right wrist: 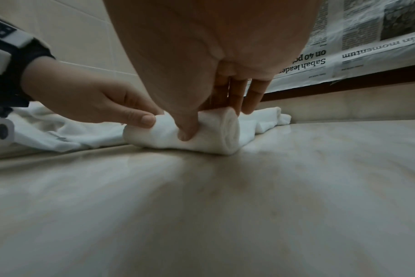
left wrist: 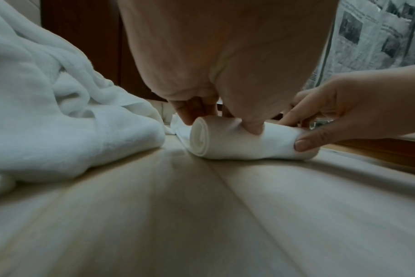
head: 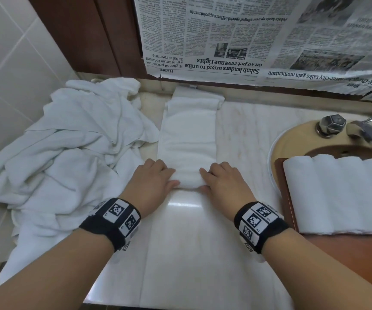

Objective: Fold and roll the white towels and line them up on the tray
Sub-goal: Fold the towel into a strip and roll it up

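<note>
- Your left hand [head: 152,179] and your right hand [head: 222,181] both sit on the near end of the long folded towel [head: 188,135] on the counter [head: 194,242].
- Each hand is curled round the small roll [left wrist: 228,143] you are making there. The thumbs press the near side and the fingers curve over the top.
- The rest of the towel lies flat, and it runs away from you to the wall.
- The towel looks soft, light and floppy. It will likely squash and go loose if you let go, so hold it near both ends of the roll and push evenly.
- Finished rolled towels [head: 337,193] lie side by side on the brown tray [head: 285,198] to your right, by the sink [head: 297,139].
- A heap of loose towels [head: 68,139] waits on your left.
- The head view shows the whole strip, the tray and the heap.
- The left wrist view shows the swirl [left wrist: 198,139] at the end of the roll, and your right thumb pressing the far end.
- The right wrist view shows the other end of the roll [right wrist: 230,132] and the flat part behind it.
</note>
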`<state>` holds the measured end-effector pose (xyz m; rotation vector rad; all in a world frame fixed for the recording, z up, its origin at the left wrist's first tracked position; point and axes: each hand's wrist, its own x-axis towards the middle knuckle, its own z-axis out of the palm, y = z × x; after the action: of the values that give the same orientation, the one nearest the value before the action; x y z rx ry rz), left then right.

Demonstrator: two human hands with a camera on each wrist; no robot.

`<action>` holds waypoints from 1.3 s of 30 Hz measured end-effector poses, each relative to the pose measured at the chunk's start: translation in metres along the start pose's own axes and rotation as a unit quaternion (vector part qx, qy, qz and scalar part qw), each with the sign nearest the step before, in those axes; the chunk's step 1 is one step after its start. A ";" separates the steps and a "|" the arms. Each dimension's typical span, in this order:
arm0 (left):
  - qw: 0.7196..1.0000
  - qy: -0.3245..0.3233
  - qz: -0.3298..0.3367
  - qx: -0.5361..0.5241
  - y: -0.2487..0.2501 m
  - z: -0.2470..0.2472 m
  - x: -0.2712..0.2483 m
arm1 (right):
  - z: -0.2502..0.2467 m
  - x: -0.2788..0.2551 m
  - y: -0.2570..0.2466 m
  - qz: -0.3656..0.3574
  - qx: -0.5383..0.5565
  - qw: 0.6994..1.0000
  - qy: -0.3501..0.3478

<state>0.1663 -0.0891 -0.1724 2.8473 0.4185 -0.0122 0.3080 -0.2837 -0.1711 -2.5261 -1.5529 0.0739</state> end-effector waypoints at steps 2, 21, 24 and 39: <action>0.997 -0.043 -0.044 -0.046 -0.001 -0.008 0.010 | -0.007 0.008 0.004 0.019 0.039 0.999 -0.030; 0.999 0.051 -0.012 -0.009 0.002 0.004 -0.012 | -0.016 0.016 -0.005 0.047 0.001 0.992 -0.115; 0.998 0.019 0.037 -0.044 0.000 0.008 -0.041 | -0.028 -0.006 0.000 0.007 0.050 0.976 -0.210; 0.959 0.045 -0.181 -0.212 0.023 0.007 -0.043 | -0.014 -0.064 -0.028 0.148 0.179 0.970 -0.076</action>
<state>0.1319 -0.1242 -0.1713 2.3234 0.8448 0.1225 0.2562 -0.3300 -0.1552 -2.4738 -1.0733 0.5477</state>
